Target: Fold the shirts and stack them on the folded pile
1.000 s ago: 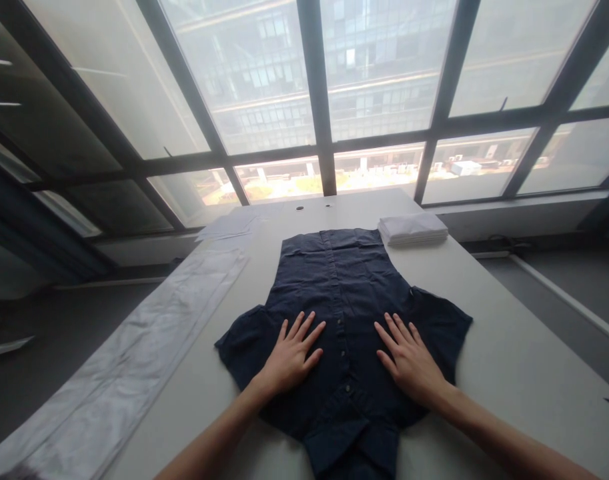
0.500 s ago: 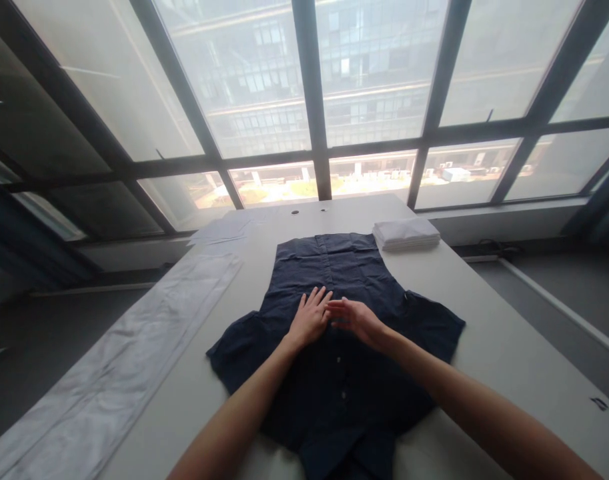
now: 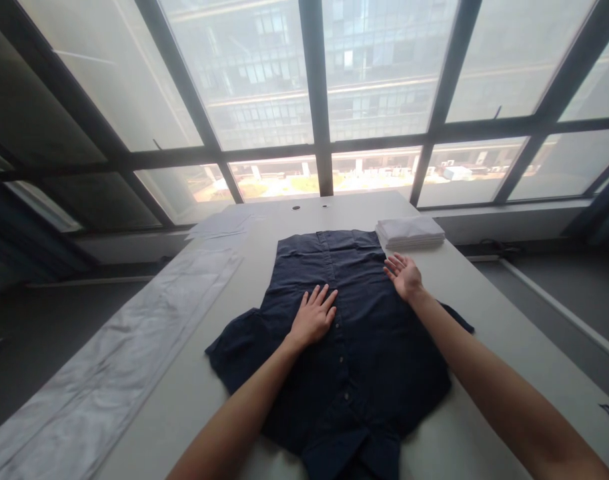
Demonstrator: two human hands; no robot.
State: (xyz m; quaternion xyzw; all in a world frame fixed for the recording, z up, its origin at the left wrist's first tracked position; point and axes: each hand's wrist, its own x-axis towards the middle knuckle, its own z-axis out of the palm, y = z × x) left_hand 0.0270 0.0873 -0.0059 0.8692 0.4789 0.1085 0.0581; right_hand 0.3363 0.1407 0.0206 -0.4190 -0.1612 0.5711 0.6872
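A dark navy short-sleeved shirt [image 3: 374,347] lies spread on the white table [image 3: 489,347], its collar towards me and its hem towards the window. A row of small buttons runs down its middle. My left hand [image 3: 314,315] rests flat on the shirt, just left of the buttons, fingers spread. At the shirt's right side edge is my right hand [image 3: 404,275], open, palm turned partly inward, holding nothing. Whether it touches the cloth I cannot tell. My right forearm covers part of the right sleeve.
A stack of folded white cloth [image 3: 410,231] sits by the shirt's far right corner. Long white fabric [image 3: 119,353] runs along the table's left side, with white sheets [image 3: 221,225] beyond it. Large windows [image 3: 264,73] rise behind the table. A small dark mark [image 3: 607,410] is at the right.
My right hand has swept from the shirt's middle, beside my left hand, out to the right side edge. The button row shows more now. My left hand has stayed in place.
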